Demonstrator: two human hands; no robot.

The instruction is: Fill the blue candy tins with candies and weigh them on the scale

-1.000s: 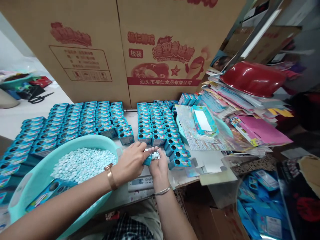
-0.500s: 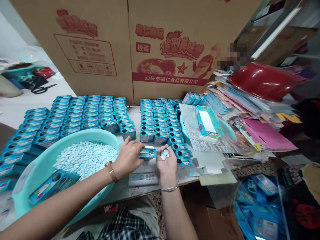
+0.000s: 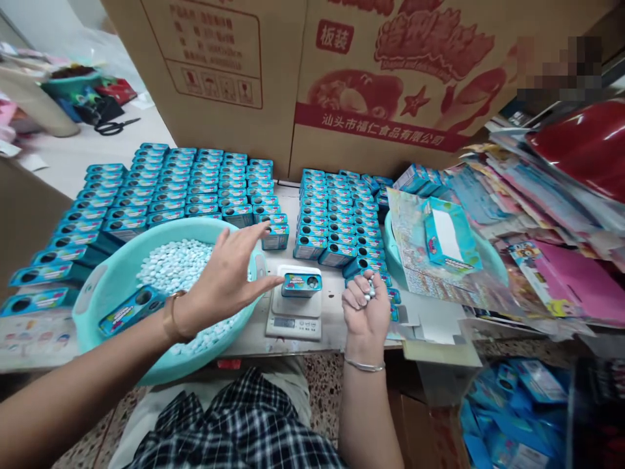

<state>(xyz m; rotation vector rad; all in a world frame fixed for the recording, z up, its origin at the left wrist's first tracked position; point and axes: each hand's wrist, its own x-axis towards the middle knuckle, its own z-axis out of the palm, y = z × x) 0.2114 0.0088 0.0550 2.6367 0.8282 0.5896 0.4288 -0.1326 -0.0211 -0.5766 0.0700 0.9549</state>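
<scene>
A small blue candy box (image 3: 303, 284) with a round hole in its end stands on the white digital scale (image 3: 294, 327); pale candies show in the hole. My left hand (image 3: 222, 277) hovers just left of that box, fingers stretched and thumb spread, holding nothing. To the right of the scale, my right hand (image 3: 362, 312) has its fingers curled around several pale blue candies (image 3: 370, 290), partly hidden by the fingers. Under my left arm sits a turquoise basin (image 3: 183, 372) of loose candies (image 3: 170, 259), with another blue box (image 3: 131, 311) lying on them.
Rows of blue boxes (image 3: 163, 189) fill the table behind the basin, with more rows (image 3: 336, 215) behind the scale. A large cardboard carton (image 3: 273, 130) rises behind them. On the right are a second basin (image 3: 495, 264), a cut-open box (image 3: 449, 234) and stacked packaging sheets (image 3: 493, 189).
My left hand has let go of the candy box, now on the scale, and opened. My right hand has curled its fingers over the candies and moved right of the scale. The camera view has shifted.
</scene>
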